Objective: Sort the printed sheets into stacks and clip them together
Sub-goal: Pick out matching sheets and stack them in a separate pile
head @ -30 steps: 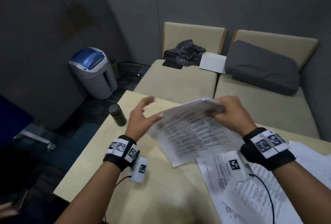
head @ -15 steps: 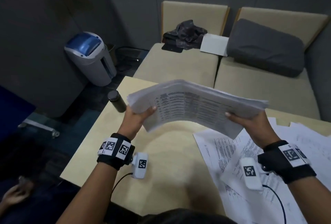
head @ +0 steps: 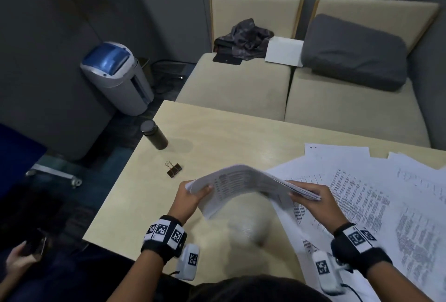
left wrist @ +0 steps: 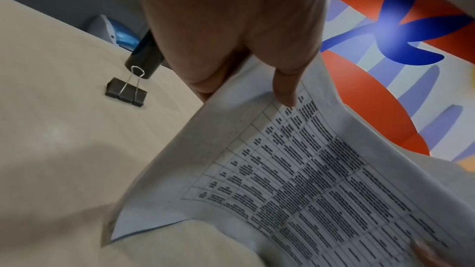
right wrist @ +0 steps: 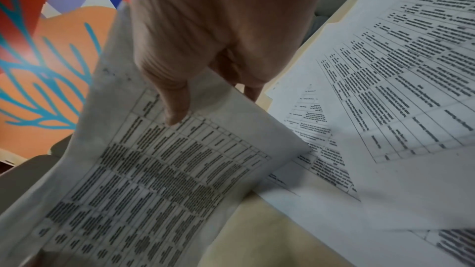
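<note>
A thin, floppy stack of printed sheets is held bowed above the table, short edges pinched by left hand and right hand; likely light, slippery, best gripped at both edges.

table left half open | obstacles: binder clip, bottle | right: loose sheets

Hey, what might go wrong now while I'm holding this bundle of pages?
The bowed stack of printed sheets is pinched only at its ends by the left hand and right hand; pages might slip out. Set down carelessly, it may mix with loose printed pages. Reaching the black binder clip means freeing one hand.
</note>
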`<state>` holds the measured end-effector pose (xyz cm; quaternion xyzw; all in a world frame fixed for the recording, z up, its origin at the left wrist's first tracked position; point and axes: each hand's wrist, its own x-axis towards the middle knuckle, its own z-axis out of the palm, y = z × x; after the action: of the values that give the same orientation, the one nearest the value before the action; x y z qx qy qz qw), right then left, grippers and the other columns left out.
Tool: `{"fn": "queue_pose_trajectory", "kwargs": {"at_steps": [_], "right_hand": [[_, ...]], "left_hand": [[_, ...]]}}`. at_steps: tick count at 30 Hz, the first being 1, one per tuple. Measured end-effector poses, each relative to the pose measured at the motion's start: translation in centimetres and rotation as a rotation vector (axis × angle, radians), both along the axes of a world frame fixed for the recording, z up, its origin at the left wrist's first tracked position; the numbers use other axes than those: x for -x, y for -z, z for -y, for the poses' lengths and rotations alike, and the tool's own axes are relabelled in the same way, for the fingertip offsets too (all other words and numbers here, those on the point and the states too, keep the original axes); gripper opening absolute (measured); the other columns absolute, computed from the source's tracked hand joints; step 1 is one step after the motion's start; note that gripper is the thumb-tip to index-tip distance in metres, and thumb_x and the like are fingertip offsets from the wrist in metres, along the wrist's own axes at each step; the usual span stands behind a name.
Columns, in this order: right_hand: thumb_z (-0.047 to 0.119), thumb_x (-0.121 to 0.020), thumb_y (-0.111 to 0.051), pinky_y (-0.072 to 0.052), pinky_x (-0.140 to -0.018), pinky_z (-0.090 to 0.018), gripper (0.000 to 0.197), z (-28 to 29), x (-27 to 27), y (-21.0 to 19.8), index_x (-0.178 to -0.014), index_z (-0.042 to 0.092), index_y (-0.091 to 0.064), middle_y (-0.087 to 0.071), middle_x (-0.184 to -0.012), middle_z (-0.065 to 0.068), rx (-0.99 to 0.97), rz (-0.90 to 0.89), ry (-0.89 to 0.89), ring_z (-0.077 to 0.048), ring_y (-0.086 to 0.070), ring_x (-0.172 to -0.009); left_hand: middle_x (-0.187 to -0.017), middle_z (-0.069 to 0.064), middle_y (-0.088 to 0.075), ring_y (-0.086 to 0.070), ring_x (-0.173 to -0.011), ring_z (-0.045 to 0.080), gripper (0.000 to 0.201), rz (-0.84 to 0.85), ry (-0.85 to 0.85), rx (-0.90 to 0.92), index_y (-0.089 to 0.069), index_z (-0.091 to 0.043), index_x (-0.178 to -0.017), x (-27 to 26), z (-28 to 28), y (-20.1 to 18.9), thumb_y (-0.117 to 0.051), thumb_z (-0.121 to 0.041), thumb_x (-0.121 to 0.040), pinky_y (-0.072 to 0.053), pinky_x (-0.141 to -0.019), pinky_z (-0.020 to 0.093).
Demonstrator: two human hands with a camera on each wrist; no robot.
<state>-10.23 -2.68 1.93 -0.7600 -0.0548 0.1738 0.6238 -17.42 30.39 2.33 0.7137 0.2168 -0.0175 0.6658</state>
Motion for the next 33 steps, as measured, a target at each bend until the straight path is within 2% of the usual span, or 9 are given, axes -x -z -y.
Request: {"fn": "queue_pose_trajectory", "kwargs": {"at_steps": [3,6,9,13,17,20,23,27,33], "right_hand": [[0.01,-0.079,-0.074,-0.049,-0.06,-0.021,0.01,-0.7,-0.2,-0.4,-0.075,0.02,-0.073,-0.069,-0.063,0.016,0.05,0.004,0.055,0.004,-0.062,-0.06],[0.003,-0.083,-0.07,-0.031,-0.048,-0.013,0.041,-0.9,-1.1,-1.5,-0.054,0.027,-0.055,-0.049,-0.039,0.016,0.147,0.1,0.11,0.003,-0.043,-0.041],[0.0,-0.085,-0.068,-0.039,-0.057,-0.006,0.034,-1.0,-3.0,-4.4,-0.07,0.03,-0.07,-0.06,-0.052,0.029,0.201,0.236,0.04,0.013,-0.057,-0.057],[0.015,-0.08,-0.066,-0.051,-0.069,-0.021,0.019,-2.3,-5.3,-8.4,-0.094,0.018,-0.079,-0.075,-0.087,0.015,0.32,0.467,-0.09,0.001,-0.069,-0.082],[0.016,-0.078,-0.064,-0.053,-0.069,-0.025,0.02,-2.7,-7.9,-10.3,-0.09,0.023,-0.078,-0.077,-0.085,0.006,0.466,0.569,-0.109,-0.011,-0.071,-0.08],[0.016,-0.08,-0.073,-0.046,-0.062,-0.02,0.01,0.0,-8.9,-9.6,-0.079,0.026,-0.074,-0.068,-0.068,0.013,0.459,0.435,-0.032,-0.007,-0.06,-0.065],[0.01,-0.08,-0.074,-0.045,-0.072,-0.004,0.022,5.8,-8.7,-6.8,-0.099,0.02,-0.071,-0.072,-0.087,0.007,0.393,0.297,0.19,-0.005,-0.066,-0.08],[0.005,-0.081,-0.07,-0.053,-0.092,-0.033,0.022,16.1,-5.9,-0.4,-0.099,0.016,-0.069,-0.072,-0.1,-0.012,0.43,-0.027,0.583,-0.024,-0.068,-0.089],[0.01,-0.081,-0.066,-0.046,-0.096,-0.036,0.039,24.5,0.7,5.8,-0.119,0.002,-0.064,-0.062,-0.126,-0.019,0.702,-0.527,0.802,-0.038,-0.059,-0.114]], "left_hand": [[-0.075,0.004,-0.067,-0.057,-0.069,0.015,0.042,-0.005,0.03,-0.061,-0.071,-0.006,-0.08,-0.5,0.1,-0.7,-0.074,-0.044,-0.064,-0.044,-0.066,0.032],[-0.099,-0.002,-0.076,-0.069,-0.092,0.013,0.031,0.06,0.125,-0.087,-0.074,-0.025,-0.102,-1.5,-0.9,-3.4,-0.077,-0.024,-0.071,-0.052,-0.081,0.032],[-0.108,0.0,-0.074,-0.071,-0.098,0.016,0.049,0.168,0.283,-0.222,-0.066,-0.023,-0.119,-3.6,-0.9,-7.3,-0.081,-0.019,-0.072,-0.054,-0.09,0.031],[-0.112,-0.017,-0.069,-0.066,-0.098,0.001,0.065,0.099,0.713,-0.709,-0.059,-0.037,-0.122,-7.1,3.4,-10.7,-0.079,-0.058,-0.064,-0.051,-0.084,0.023],[-0.071,0.001,-0.061,-0.06,-0.069,0.025,0.028,-0.011,0.769,-0.97,-0.058,-0.017,-0.074,-9.8,7.8,-9.0,-0.066,-0.043,-0.082,-0.043,-0.053,0.029],[-0.055,-0.003,-0.046,-0.049,-0.056,0.024,0.036,0.004,0.714,-0.972,-0.042,-0.018,-0.059,-10.6,9.1,-7.5,-0.062,-0.028,-0.089,-0.028,-0.043,0.027],[-0.051,0.003,-0.054,-0.051,-0.042,0.021,0.03,-0.106,0.644,-0.67,-0.052,-0.011,-0.063,-10.9,8.4,-5.0,-0.062,-0.02,-0.09,-0.043,-0.041,0.03],[-0.056,0.006,-0.051,-0.047,-0.045,0.019,0.023,-0.241,0.441,-0.346,-0.055,-0.004,-0.076,-10.9,6.9,-0.9,-0.066,-0.019,-0.09,-0.042,-0.044,0.028],[-0.054,0.007,-0.05,-0.045,-0.043,0.018,0.023,-0.474,0.364,-0.5,-0.055,-0.004,-0.071,-10.1,8.4,5.1,-0.062,-0.012,-0.091,-0.039,-0.038,0.021]]}}
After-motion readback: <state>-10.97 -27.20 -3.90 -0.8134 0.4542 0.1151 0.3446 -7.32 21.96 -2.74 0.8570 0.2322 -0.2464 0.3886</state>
